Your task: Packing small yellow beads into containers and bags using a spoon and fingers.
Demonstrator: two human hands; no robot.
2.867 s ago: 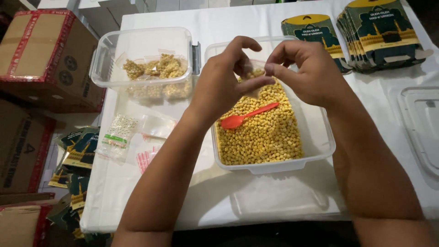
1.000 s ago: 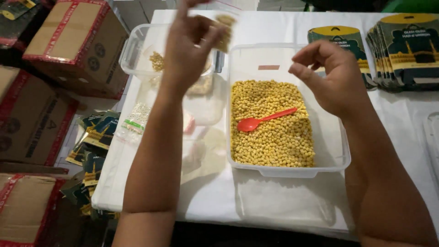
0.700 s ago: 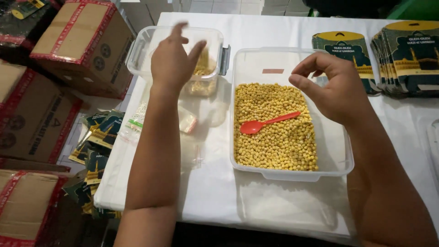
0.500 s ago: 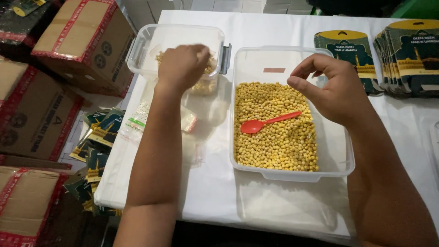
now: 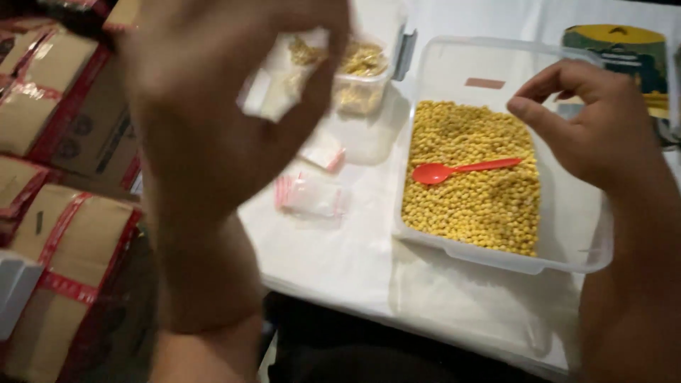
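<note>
Left hand (image 5: pixel 213 120): raised close to the camera, blurred; a small clear packet (image 5: pixel 273 92) is pinched between its fingertips. Right hand (image 5: pixel 596 120): held over the far right corner of a clear tub (image 5: pixel 496 259), fingers curled, thumb and forefinger apart; nothing is seen in it. Yellow grains (image 5: pixel 472 191): contained in that tub, below and left of the right hand, with a red spoon (image 5: pixel 461 169) laid on top. Small bags (image 5: pixel 312 195): lying on the white table (image 5: pixel 340 255) beyond the left wrist. Second tub (image 5: pixel 362 71): placed farther off, behind the pinched packet.

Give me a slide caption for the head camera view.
Left hand lifts a small clear bag; right hand hovers over the bin of yellow beans.
</note>
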